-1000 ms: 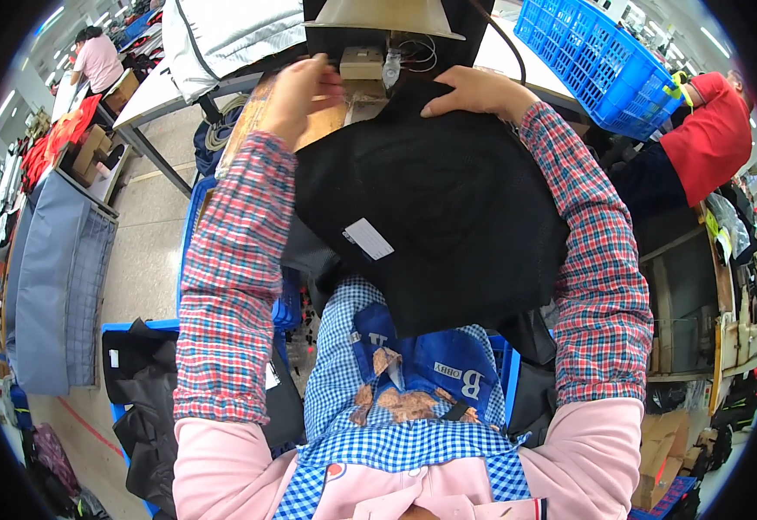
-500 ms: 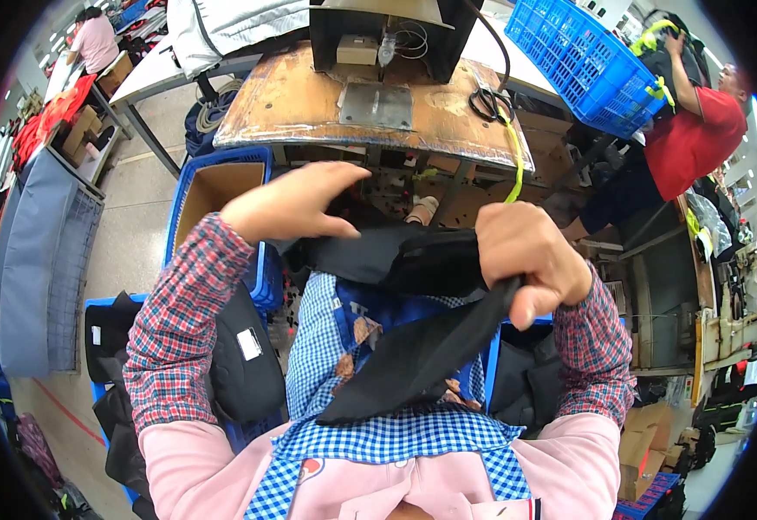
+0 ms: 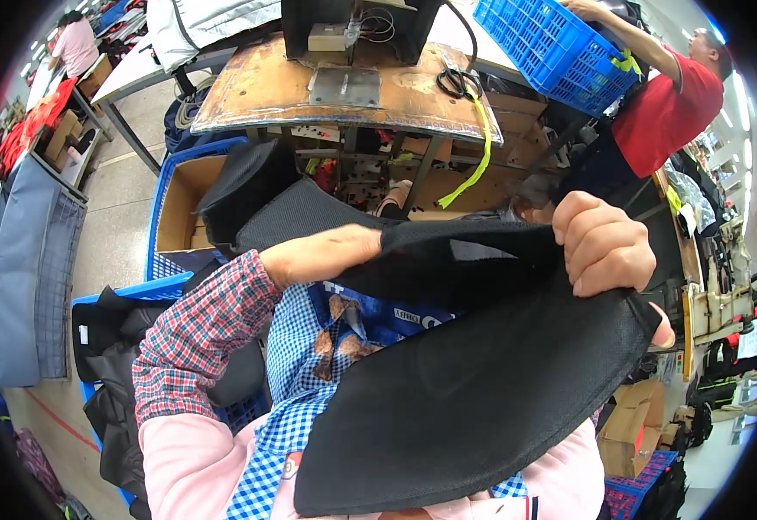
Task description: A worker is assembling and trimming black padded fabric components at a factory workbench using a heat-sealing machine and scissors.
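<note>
Both hands, left hand (image 3: 326,253) and right hand (image 3: 605,244), grasp the black cloth (image 3: 474,390) mid-frame; it looks soft, light, best held by its edge.

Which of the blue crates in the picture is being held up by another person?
The blue mesh crate at top right: a person in a red shirt holds it aloft, while the other blue crate, with a cardboard box, sits on the floor.

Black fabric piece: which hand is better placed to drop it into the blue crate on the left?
Left, probably. The left hand already grips the black fabric piece on the side nearest the blue crate; the right hand holds the far edge.
</note>
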Tool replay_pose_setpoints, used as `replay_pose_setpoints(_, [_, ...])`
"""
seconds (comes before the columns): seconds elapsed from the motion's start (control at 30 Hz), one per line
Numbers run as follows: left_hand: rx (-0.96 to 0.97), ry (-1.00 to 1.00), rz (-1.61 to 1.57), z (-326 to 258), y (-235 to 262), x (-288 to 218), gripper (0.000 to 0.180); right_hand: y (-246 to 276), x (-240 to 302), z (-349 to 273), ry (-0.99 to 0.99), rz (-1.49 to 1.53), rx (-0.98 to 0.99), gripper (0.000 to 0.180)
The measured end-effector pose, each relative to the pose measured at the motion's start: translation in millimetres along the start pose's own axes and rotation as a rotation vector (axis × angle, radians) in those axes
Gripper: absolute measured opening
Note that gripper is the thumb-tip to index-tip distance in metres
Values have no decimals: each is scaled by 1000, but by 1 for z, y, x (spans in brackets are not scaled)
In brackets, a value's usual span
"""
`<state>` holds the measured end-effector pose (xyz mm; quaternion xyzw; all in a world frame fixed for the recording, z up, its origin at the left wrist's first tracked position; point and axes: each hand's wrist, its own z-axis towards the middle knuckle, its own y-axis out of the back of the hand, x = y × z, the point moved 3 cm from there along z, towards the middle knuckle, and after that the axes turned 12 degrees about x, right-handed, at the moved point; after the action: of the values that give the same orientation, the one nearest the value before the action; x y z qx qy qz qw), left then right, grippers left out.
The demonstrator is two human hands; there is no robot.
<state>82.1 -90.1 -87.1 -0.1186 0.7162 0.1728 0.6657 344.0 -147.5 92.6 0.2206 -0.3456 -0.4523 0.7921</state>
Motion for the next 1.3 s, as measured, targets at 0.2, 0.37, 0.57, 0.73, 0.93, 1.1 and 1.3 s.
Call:
replay_pose_setpoints(0.2, [-63, -6, 300, -15, -5, -68, 18, 6, -12, -21, -28, -14, -221, 91])
replay_pose_setpoints(0.37, [-473, -124, 465, -24, -5, -99, 25, -5, -21, -15, -175, 568, -121, 59])
replay_pose_setpoints(0.57, [-413, 139, 875, -38, -13, -66, 20, -12, -90, -29, -1167, 258, 86, 21])
replay_pose_setpoints(0.73, [-380, 200, 870, -23, -13, -59, 28, 28, -209, -112, -1012, -839, 201, 27])
replay_pose_setpoints(0.93, [-381, 263, 852, -21, -8, -45, 29, 63, -321, -167, -1222, -1014, 149, 29])
replay_pose_setpoints(1.1, [-396, 310, 816, -27, -2, -30, 33, 67, -357, -160, -1290, -999, 113, 20])
replay_pose_setpoints(1.3, [-402, 285, 800, -19, 1, -21, 31, 86, -365, -158, -1459, -868, 20, 23])
